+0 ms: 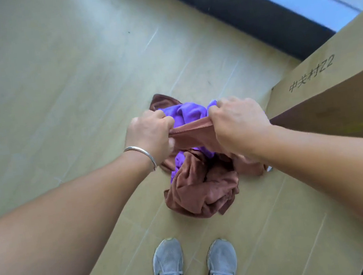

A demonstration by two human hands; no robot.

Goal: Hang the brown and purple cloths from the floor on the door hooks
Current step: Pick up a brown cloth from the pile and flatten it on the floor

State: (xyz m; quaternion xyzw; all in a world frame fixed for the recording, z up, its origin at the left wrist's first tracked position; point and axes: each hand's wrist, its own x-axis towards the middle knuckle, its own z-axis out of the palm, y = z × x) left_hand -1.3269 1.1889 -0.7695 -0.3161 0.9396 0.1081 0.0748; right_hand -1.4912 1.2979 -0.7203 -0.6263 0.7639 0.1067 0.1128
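While both arms reach down over the floor, the left hand (pixel 149 132) and the right hand (pixel 237 122) are each closed in a fist on the upper edge of the brown cloth (pixel 199 186), stretching a short band of its hem taut between them. The rest of the brown cloth hangs and bunches below the hands, its lower folds heaped just beyond the person's grey shoes (pixel 195 269), and another brown fold shows at the far left behind the left hand. The purple cloth (pixel 186 112) is tangled with the brown one: a crumpled part shows beyond the taut hem between the two fists, and smaller patches peek out lower down among the brown folds. A silver bangle (pixel 141 154) circles the left wrist. The floor (pixel 50 86) is covered in flat cardboard sheets. To the right stands a large cardboard box (pixel 332 81) with printed characters; what it holds cannot be seen.
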